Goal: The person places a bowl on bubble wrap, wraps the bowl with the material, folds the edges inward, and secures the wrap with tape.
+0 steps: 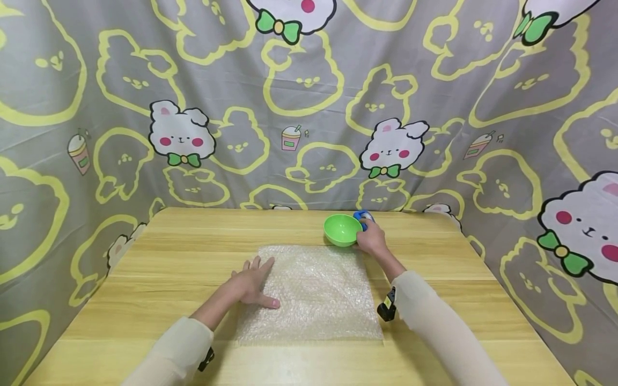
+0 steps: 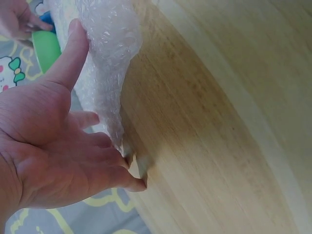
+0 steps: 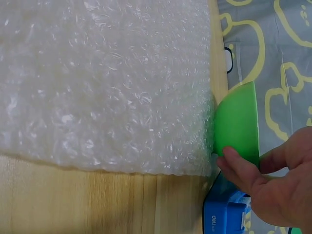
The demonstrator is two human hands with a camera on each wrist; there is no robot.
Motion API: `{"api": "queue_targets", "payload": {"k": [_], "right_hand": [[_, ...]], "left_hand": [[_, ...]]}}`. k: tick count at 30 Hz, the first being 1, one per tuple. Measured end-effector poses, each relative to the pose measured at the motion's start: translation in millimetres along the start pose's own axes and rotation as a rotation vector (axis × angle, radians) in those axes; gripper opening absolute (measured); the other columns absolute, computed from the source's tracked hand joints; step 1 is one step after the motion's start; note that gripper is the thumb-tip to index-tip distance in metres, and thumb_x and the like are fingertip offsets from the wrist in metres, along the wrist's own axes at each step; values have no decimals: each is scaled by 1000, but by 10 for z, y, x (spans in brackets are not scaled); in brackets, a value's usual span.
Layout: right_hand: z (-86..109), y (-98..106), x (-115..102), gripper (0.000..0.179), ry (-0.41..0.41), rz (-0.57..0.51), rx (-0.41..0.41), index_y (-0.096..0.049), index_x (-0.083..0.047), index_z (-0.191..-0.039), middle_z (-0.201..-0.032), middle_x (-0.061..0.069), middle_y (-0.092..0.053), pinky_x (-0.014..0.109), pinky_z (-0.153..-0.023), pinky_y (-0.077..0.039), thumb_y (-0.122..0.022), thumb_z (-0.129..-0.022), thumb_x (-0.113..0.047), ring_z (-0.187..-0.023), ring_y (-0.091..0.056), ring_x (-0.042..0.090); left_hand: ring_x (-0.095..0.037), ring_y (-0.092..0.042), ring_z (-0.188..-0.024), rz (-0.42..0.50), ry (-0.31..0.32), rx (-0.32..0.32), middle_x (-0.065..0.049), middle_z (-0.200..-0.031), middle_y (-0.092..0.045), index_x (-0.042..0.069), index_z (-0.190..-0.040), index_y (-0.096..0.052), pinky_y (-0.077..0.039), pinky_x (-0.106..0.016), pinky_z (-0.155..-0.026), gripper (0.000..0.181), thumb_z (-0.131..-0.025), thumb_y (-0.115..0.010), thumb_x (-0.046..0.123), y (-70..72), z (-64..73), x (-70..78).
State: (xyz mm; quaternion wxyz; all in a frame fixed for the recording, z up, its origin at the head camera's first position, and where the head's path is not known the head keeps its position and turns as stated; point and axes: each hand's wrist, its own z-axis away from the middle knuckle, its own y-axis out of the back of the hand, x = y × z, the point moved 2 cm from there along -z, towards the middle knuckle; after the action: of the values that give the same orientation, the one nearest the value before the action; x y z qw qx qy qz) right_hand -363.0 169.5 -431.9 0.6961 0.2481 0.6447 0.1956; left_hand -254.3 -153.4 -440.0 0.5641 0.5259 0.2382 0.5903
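A sheet of bubble wrap (image 1: 318,295) lies flat on the wooden table. My left hand (image 1: 252,284) rests along its left edge with the fingers spread, the thumb lying over the sheet. At the sheet's far right corner, my right hand (image 1: 370,237) pinches the rim of a green bowl (image 1: 341,230), whose hollow faces up. In the right wrist view the thumb and fingers of that hand grip the bowl's side, and the bowl's base is right at the wrap's edge. Just behind the bowl sits a blue tape dispenser (image 3: 222,209) marked "deli".
The wooden table (image 1: 193,230) reaches past the wrap on all sides. A grey curtain (image 1: 232,96) with rabbit prints hangs along its back and sides. Each wrist wears a small black camera (image 1: 386,306).
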Motion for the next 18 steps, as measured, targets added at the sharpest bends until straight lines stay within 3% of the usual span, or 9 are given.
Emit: {"api": "queue_targets", "payload": {"k": [10,18], "right_hand": [[-33,15,-4,65,-5,6,29,-45,2,-149,-147,36,-45,39,-70,-63,-45,-84,7,-106,-67,48],[48,60,-132,64,29,23,-7,-47,0,-149,-150,34,-44,33,-69,-63,-47,-85,6,-123,-57,49]], "left_hand": [[-62,-13,-147,-8,-7,6,-38,-162,-10,5,-162,-15,-17,-83,-108,122,-75,-84,54,1,4,5],[-62,-12,-147,-17,-4,-4,-38,-163,-9,5,-162,-14,-18,-83,-108,122,-75,-83,56,1,-19,-2]]}}
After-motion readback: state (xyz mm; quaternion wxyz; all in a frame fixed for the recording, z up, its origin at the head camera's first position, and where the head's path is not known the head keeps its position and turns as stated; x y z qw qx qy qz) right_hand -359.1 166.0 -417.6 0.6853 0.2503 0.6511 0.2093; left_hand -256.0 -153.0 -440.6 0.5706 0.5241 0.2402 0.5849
